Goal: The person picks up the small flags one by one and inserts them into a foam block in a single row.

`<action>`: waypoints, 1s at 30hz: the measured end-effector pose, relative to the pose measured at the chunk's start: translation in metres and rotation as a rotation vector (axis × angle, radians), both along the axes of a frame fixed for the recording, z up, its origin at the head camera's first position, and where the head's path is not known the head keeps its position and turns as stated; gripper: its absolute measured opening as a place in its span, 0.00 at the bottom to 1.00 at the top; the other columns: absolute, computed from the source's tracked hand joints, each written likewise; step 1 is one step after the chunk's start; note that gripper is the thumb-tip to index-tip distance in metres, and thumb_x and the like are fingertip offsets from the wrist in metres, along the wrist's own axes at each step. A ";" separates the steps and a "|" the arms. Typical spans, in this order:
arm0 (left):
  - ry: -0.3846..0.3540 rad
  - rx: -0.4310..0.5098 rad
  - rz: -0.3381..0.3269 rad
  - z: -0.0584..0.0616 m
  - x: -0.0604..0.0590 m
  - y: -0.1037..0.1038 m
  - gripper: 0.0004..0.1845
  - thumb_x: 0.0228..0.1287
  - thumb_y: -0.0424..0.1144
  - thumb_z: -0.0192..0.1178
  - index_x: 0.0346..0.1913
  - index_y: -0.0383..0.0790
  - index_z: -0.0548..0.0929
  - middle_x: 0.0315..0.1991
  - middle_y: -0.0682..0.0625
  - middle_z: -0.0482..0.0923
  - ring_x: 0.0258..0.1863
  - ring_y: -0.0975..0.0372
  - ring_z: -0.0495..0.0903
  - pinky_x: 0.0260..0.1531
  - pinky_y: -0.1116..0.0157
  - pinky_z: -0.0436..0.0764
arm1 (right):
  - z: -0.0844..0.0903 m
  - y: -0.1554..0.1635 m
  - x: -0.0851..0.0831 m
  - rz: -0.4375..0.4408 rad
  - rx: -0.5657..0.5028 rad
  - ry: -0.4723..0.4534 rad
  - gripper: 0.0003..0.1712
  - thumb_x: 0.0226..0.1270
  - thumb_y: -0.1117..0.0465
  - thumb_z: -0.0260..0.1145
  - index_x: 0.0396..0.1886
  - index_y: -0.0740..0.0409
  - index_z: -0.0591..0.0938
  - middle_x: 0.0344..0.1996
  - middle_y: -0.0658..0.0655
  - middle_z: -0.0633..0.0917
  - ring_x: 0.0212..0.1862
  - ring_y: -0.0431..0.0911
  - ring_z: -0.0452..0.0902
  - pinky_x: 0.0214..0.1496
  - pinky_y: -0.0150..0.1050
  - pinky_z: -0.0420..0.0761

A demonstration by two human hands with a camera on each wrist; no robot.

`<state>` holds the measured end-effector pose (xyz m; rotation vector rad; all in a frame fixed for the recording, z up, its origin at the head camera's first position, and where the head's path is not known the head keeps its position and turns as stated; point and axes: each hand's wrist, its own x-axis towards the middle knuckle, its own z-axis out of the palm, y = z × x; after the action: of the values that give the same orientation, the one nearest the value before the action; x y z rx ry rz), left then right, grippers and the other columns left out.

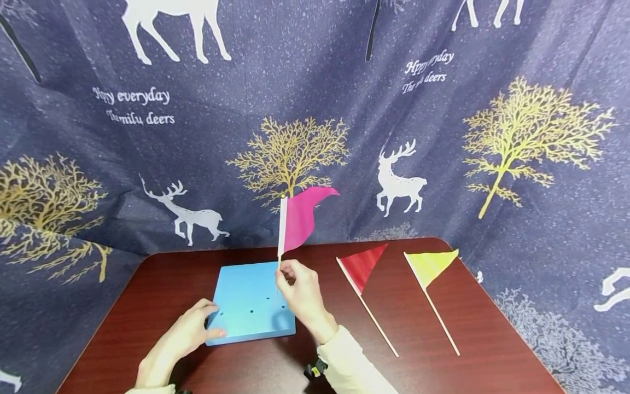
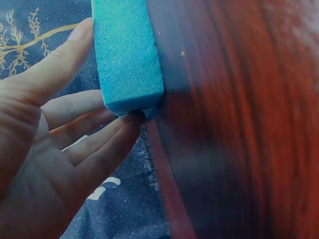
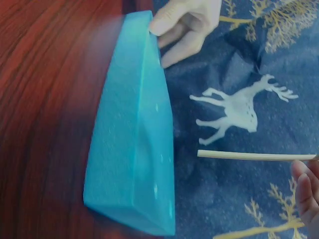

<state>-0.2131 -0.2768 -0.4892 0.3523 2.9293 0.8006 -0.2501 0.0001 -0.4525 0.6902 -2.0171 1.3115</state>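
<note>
Pinching pink flag (image 1: 301, 219) upright, stick vertical, in right grip (image 1: 301, 293); left grip (image 1: 189, 328) relaxed against blue foam block (image 1: 246, 298); "Happy everyday" behind.

deer-print cloth (image 1: 443, 126) behind wooden table (image 1: 482, 328)

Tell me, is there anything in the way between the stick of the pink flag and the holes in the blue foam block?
Nothing visible is. The right hand pinches the pink flag by its stick above the blue foam block, whose top is bare round the holes. The left hand touches only the block's near left edge. The red flag and yellow flag lie off to the right.
</note>
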 end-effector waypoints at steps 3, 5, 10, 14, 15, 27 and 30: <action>-0.011 -0.001 0.008 -0.001 0.002 -0.002 0.35 0.49 0.50 0.75 0.55 0.28 0.80 0.52 0.42 0.74 0.53 0.48 0.76 0.48 0.49 0.75 | -0.003 -0.012 0.001 0.019 -0.002 0.025 0.00 0.64 0.66 0.66 0.34 0.58 0.82 0.25 0.48 0.84 0.28 0.35 0.79 0.29 0.29 0.78; -0.010 -0.003 0.009 -0.002 0.003 -0.003 0.35 0.49 0.50 0.75 0.54 0.28 0.80 0.52 0.43 0.74 0.52 0.48 0.76 0.48 0.49 0.76 | -0.005 -0.021 0.001 0.026 0.007 0.048 0.02 0.63 0.67 0.66 0.34 0.57 0.82 0.25 0.48 0.84 0.28 0.34 0.79 0.29 0.28 0.78; 0.024 -0.004 0.006 -0.004 0.005 -0.005 0.34 0.49 0.48 0.76 0.53 0.26 0.81 0.51 0.43 0.74 0.51 0.49 0.77 0.48 0.50 0.76 | -0.010 -0.040 0.004 0.049 0.035 0.075 0.02 0.62 0.68 0.67 0.33 0.57 0.82 0.26 0.48 0.84 0.29 0.36 0.80 0.32 0.26 0.77; 0.059 -0.011 0.001 -0.005 0.004 -0.004 0.34 0.47 0.47 0.77 0.52 0.25 0.81 0.49 0.43 0.75 0.48 0.50 0.77 0.48 0.50 0.76 | -0.013 -0.054 0.006 0.075 0.054 0.067 0.03 0.63 0.67 0.67 0.35 0.58 0.82 0.28 0.50 0.85 0.30 0.36 0.80 0.34 0.25 0.77; 0.063 -0.011 0.002 -0.005 0.004 -0.004 0.34 0.47 0.47 0.77 0.52 0.25 0.81 0.49 0.43 0.75 0.48 0.50 0.77 0.48 0.50 0.76 | -0.014 -0.057 0.006 0.076 0.062 0.067 0.03 0.63 0.67 0.68 0.36 0.57 0.82 0.28 0.50 0.85 0.30 0.36 0.80 0.35 0.24 0.77; 0.137 0.003 -0.051 -0.006 0.002 -0.005 0.33 0.47 0.46 0.77 0.52 0.25 0.81 0.49 0.44 0.75 0.48 0.51 0.78 0.49 0.51 0.76 | -0.019 -0.088 0.008 0.110 0.095 0.031 0.04 0.67 0.65 0.65 0.31 0.55 0.80 0.26 0.46 0.82 0.31 0.31 0.78 0.35 0.22 0.76; 0.136 0.014 -0.053 -0.006 0.002 -0.004 0.34 0.48 0.47 0.77 0.52 0.24 0.81 0.50 0.43 0.75 0.49 0.51 0.78 0.49 0.51 0.76 | -0.019 -0.092 0.006 0.116 0.108 0.013 0.05 0.66 0.66 0.67 0.31 0.54 0.79 0.27 0.46 0.80 0.32 0.31 0.76 0.37 0.22 0.75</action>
<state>-0.2115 -0.2804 -0.4954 0.5023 3.0260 0.8210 -0.2436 -0.0917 -0.4715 0.8754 -2.0757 1.2666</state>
